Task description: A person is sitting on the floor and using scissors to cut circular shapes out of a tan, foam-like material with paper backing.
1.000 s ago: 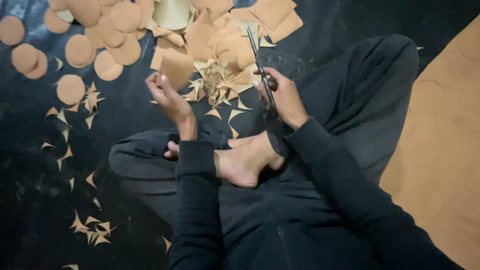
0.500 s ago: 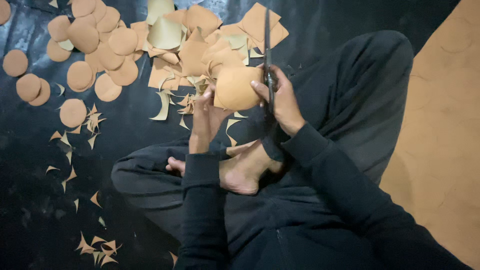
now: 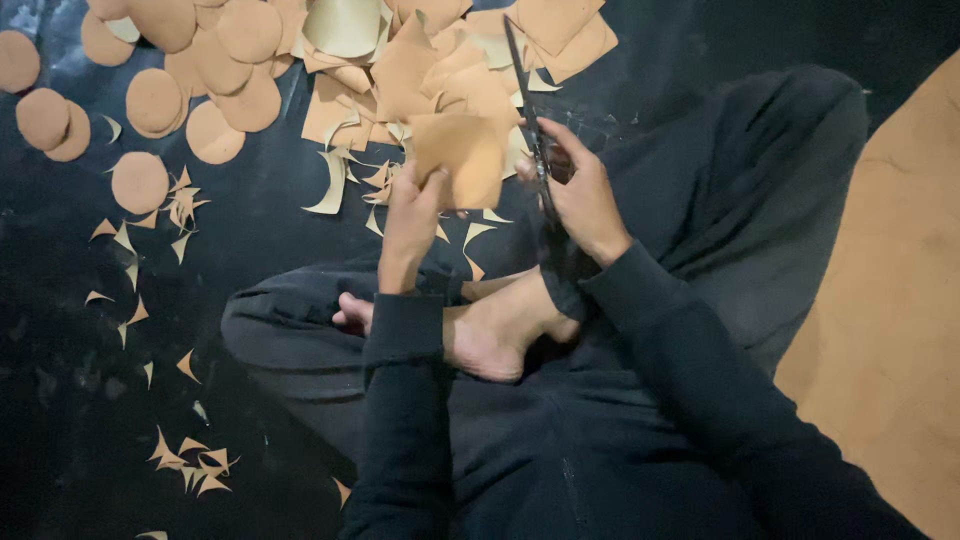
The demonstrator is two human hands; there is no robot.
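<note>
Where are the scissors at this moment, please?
In the head view, the scissors are in the right hand, upper middle, blades pointing up beside the tan square piece held by the left hand.

Sitting cross-legged here, both arms in dark sleeves reaching out over the lap toward the far side. Left hand (image 3: 412,215) is up with the wrist pretty straight, fingers and thumb pinched closed at the tips, back of the hand facing the camera. Right hand (image 3: 580,190) sits just to the right of it at about the same height, fingers curled in tight in a closed grip, knuckles up, wrist bent slightly inward. The two hands are near each other but not touching. A bare foot (image 3: 495,330) is tucked right under the left forearm.
</note>
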